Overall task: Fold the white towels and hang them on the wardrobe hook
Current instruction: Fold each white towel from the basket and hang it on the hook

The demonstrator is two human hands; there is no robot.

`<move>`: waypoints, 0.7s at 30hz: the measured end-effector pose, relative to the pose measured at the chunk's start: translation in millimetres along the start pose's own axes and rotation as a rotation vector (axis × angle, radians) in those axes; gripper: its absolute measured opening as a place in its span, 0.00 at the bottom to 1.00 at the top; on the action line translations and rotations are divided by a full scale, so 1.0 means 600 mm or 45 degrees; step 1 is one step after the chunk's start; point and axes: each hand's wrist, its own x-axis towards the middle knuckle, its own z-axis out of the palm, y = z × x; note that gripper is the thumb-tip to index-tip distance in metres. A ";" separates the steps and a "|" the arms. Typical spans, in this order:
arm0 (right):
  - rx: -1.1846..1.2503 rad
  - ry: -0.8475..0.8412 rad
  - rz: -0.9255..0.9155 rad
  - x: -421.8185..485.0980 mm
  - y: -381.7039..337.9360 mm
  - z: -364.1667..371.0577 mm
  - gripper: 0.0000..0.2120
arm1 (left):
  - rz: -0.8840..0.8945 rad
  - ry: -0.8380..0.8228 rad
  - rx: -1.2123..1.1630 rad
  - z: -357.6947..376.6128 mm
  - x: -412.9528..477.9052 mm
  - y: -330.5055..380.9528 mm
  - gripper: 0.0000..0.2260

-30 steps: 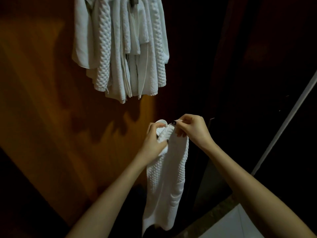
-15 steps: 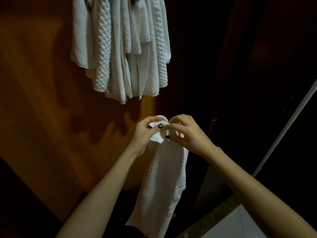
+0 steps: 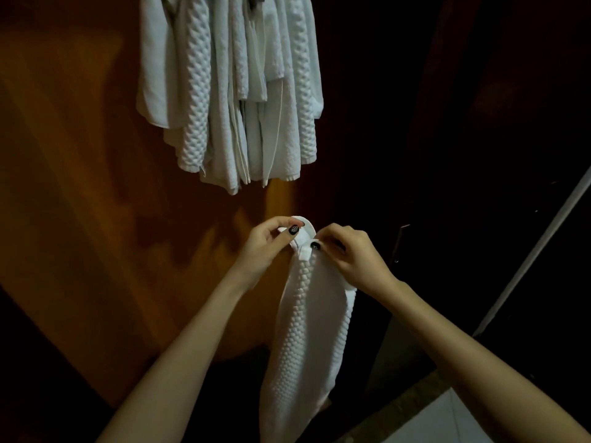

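Observation:
A folded white waffle-textured towel (image 3: 308,334) hangs down from both my hands in front of the wardrobe. My left hand (image 3: 265,247) pinches the small loop at the towel's top corner from the left. My right hand (image 3: 351,257) pinches the same top edge from the right, fingers curled over the cloth. Above, a bunch of several white towels (image 3: 230,91) hangs against the wooden wardrobe door (image 3: 80,187); the hook holding them is hidden at the frame's top edge.
Dark wardrobe panels (image 3: 463,123) fill the right side, with a small metal handle (image 3: 399,241) near my right hand. A pale rail (image 3: 537,251) runs diagonally at the right. Light floor tile (image 3: 431,420) shows at the bottom right.
My left hand shifted from gripping the towel's upper body to pinching the loop at its top. The towel's lower end swung slightly left, and both hands stay near the same height.

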 end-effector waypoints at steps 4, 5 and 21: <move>0.124 0.129 0.071 0.006 -0.019 -0.001 0.04 | 0.054 -0.131 0.284 -0.002 -0.003 0.005 0.12; 0.192 0.134 0.116 0.008 -0.023 0.000 0.05 | 0.074 -0.111 0.344 0.000 -0.004 0.004 0.12; 0.482 0.072 0.372 0.027 -0.009 -0.014 0.07 | 0.233 0.041 0.340 0.007 0.002 -0.014 0.05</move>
